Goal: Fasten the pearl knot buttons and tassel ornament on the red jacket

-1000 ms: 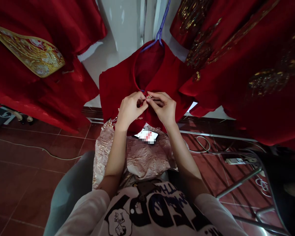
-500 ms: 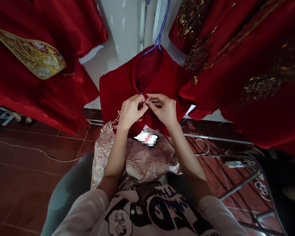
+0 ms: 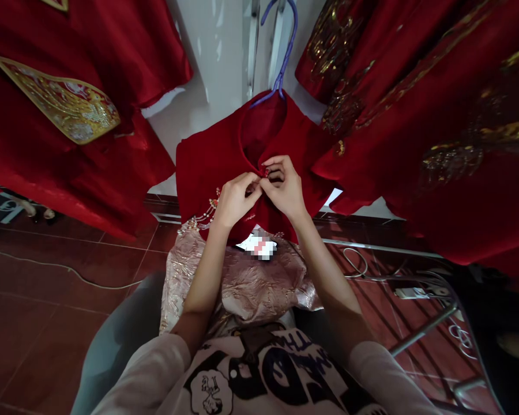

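A dark red garment (image 3: 207,155) hangs on a purple hanger (image 3: 288,52) in front of me. Both hands meet at the bottom of its neck opening. My left hand (image 3: 237,199) pinches the garment's front edge from the left. From the right, my right hand (image 3: 285,187) pinches the same edge, its fingers curled around a small beaded red piece. Beaded trim (image 3: 205,216) shows beside my left wrist. Below, a lit phone (image 3: 259,245) with a blurred screen lies on shiny pink fabric (image 3: 251,288) over my lap.
Red garments with gold decoration hang at the left (image 3: 125,150) and right (image 3: 398,161). A metal rack (image 3: 424,331) stands at the lower right, near white cables and a power strip (image 3: 410,293). A thin cable (image 3: 86,280) crosses the tiled floor.
The hanger and neck opening sit slightly lower in view. My right hand's fingers have lifted and curled more, and both hands have shifted a little along the front edge.
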The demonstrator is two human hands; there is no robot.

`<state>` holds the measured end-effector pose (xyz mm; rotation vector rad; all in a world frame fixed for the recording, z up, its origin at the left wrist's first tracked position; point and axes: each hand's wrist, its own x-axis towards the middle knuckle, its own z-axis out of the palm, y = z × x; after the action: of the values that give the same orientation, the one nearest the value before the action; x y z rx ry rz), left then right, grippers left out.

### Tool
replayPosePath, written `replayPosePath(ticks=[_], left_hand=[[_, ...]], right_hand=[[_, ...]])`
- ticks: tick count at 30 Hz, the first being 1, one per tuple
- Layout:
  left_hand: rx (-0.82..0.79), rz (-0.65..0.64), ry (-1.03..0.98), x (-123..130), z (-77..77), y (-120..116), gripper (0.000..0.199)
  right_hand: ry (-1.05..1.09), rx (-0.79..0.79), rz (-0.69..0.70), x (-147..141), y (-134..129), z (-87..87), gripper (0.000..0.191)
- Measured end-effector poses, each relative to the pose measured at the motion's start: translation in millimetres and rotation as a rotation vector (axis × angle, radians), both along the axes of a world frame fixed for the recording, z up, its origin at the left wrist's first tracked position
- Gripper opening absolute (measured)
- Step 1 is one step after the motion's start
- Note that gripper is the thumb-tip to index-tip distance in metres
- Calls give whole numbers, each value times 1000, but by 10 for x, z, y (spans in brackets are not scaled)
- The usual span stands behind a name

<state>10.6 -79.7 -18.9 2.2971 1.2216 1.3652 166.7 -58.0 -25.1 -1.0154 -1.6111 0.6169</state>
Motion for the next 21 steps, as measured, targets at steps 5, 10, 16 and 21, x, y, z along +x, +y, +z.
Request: replayPosePath(ticks=[5,10,16,21], left_hand=[[-128,-36,-147,-75,-55,52,6],[-275,-110,-191,-111,-137,75,12],[-376,-250,-175,-151,-138,59,30],[-437,-249,-163,-33,-86,-18,49]], right_hand=[[31,-75,18,78,-289,-275,53],[-167,-142,-81,109,-428,-506,60],[-230,-219,-3,311,-343,-296,17],[-95,-197,21,671,-436,6,20]])
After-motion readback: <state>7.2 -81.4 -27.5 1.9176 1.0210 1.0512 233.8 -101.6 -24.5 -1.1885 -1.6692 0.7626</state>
